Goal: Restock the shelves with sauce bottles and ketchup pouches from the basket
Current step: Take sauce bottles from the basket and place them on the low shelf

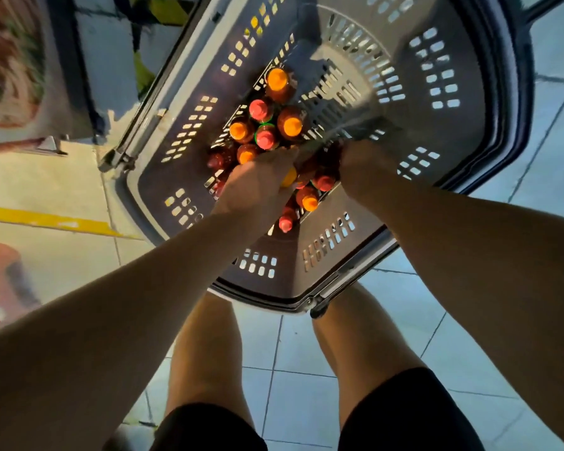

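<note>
A grey slotted shopping basket point(443, 164) stands on the tiled floor in front of my legs. Several sauce bottles with orange caps point(289, 124) and red caps point(265, 135) stand upright on its bottom. Both my hands reach down among them. My left hand point(258, 183) closes over a yellow-capped bottle point(289, 178). My right hand point(362, 167) is down among the red-capped bottles; its fingers are hidden, and whether it grips one I cannot tell. No ketchup pouches show.
The foot of a shelf unit point(79, 102) stands to the left of the basket, with blurred goods at the far left. A yellow floor stripe point(46, 219) runs on the left. The basket's handle point(495, 76) lies along its right rim.
</note>
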`<state>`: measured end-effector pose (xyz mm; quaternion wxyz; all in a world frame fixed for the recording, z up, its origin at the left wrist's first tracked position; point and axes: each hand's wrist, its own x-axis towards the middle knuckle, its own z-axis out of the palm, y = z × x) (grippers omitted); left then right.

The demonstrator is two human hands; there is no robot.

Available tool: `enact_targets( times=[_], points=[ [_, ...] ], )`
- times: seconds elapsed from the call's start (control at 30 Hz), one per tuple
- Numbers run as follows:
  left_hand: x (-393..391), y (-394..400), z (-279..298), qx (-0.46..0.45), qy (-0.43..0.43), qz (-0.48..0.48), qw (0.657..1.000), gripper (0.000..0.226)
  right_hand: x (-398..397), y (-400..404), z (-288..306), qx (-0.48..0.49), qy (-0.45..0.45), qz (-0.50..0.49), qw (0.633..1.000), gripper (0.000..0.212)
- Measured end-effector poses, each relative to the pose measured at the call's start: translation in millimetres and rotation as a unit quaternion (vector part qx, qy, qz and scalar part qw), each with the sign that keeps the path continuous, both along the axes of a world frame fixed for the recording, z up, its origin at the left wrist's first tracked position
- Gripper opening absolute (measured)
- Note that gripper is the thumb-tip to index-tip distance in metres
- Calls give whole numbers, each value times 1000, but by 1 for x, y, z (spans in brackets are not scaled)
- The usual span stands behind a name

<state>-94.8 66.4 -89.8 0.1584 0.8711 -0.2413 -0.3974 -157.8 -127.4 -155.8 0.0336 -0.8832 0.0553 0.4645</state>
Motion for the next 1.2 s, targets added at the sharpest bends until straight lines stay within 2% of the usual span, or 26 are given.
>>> enact_targets(
  times=[0.03, 0.1, 0.2, 0.3, 0.37, 0.47, 0.57, 0.8, 0.97, 1.07, 1.2],
  points=[
    [0, 2, 3, -18, -14, 0, 1000, 51, 4, 2, 2, -10, 14, -16, 1000, 27],
    [-1, 9, 13, -24, -38, 5, 999, 56, 7, 3, 19, -16, 31, -111, 993, 18],
    [0, 17, 42, -15, -59, 35, 998, 56, 2, 3, 57, 5, -30, -198, 980, 5],
    [7, 28, 82, 1, -47, 81, 996, 57, -10, 5, 102, 20, -77, -206, 975, 26],
    [12, 40, 114, -3, -32, 91, 995, 58, -18, 7, 137, 29, -95, -215, 971, 31],
    [21, 58, 164, -9, -16, 91, 996, 62, -33, 10, 195, 53, -128, -262, 955, 29],
    [33, 70, 209, -23, -38, 79, 996, 58, -46, 13, 256, 63, -168, -309, 934, 32],
    [57, 95, 306, -70, -19, 93, 993, 51, -81, 29, 377, 83, -255, -408, 872, 32],
    [66, 128, 366, -105, -26, 89, 990, 49, -107, 56, 439, 73, -278, -451, 845, 32],
    [62, 156, 399, -131, -42, 103, 985, 46, -119, 78, 473, 82, -309, -496, 807, 33],
    [51, 200, 429, -111, -58, 148, 981, 43, -138, 106, 508, 80, -326, -520, 786, 25]
  ],
)
